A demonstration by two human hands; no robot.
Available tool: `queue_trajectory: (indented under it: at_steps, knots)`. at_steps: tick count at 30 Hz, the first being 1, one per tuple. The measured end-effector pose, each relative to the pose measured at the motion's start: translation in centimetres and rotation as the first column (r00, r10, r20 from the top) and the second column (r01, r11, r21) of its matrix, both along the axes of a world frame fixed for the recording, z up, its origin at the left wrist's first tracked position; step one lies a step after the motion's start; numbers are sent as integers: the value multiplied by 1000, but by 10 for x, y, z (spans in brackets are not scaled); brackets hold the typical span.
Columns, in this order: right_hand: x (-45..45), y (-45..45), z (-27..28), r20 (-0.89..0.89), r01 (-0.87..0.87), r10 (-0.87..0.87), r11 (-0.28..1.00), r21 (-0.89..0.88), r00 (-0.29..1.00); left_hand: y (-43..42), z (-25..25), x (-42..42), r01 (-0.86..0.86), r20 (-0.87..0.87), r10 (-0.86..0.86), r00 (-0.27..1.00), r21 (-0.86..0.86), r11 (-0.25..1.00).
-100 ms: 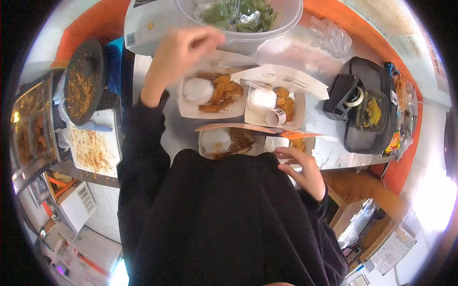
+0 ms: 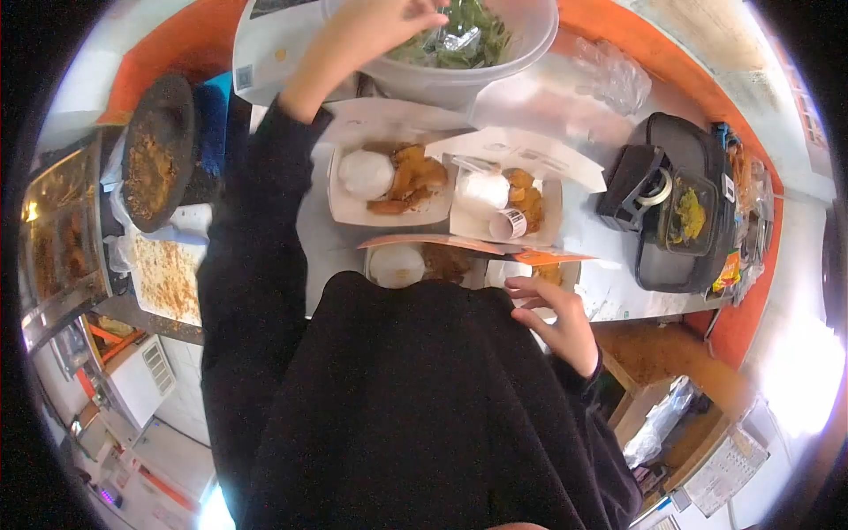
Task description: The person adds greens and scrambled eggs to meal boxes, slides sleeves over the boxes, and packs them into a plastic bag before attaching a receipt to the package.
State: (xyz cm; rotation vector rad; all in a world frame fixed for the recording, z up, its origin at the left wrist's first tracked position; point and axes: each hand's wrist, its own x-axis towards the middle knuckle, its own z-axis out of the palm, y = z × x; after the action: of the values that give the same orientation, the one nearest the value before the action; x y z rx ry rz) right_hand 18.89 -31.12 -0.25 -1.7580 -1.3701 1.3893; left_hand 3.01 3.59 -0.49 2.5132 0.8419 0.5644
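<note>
My left hand (image 2: pixel 389 26) is over the left side of a clear plastic tub (image 2: pixel 424 87) of green leaves (image 2: pixel 473 40) in small plastic bags. Its fingers are slightly bent and apart, with nothing visible in them. Below stand two open paper food boxes, the left one (image 2: pixel 340 201) and the right one (image 2: pixel 549 228), each with white rice (image 2: pixel 365 174) and brown fried pieces (image 2: pixel 415 177). A small printed cup (image 2: pixel 508 224) sits in the right box. My right hand (image 2: pixel 565 322) has spread fingers at a front right box (image 2: pixel 572 276), partly hidden by my clothing.
Another food box (image 2: pixel 397 265) stands front left, partly covered by a raised orange lid (image 2: pixel 468 247). A tape dispenser (image 2: pixel 632 190) and a black tray (image 2: pixel 676 265) are at right. At left are a dark stone mortar (image 2: pixel 159 159) and a crumb-covered white board (image 2: pixel 168 274).
My left hand has moved up and right, from above the back left box to over the tub of leaves. My right hand stays at the front right box.
</note>
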Motion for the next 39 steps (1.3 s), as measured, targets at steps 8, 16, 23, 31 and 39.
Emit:
queue_trajectory:
  at_steps: [8,16,23,31,39]
  knots:
    - [12,-16,-13,-37,61,-59,997,42,998,83,-107,53,166,-779,28,626,168,972]
    - [23,-31,-18,-103,129,-122,990,56,987,100,-67,58,133,-576,-21,817,153,979]
    - [31,-68,-16,-100,230,-211,936,265,972,79,-13,28,-238,288,242,926,-51,970]
    - [4,-63,5,-419,455,-297,818,352,858,-138,76,4,138,294,14,956,-491,860]
    - [-34,-74,-24,-645,452,-297,888,86,705,-326,-11,-20,209,236,-70,969,-641,739]
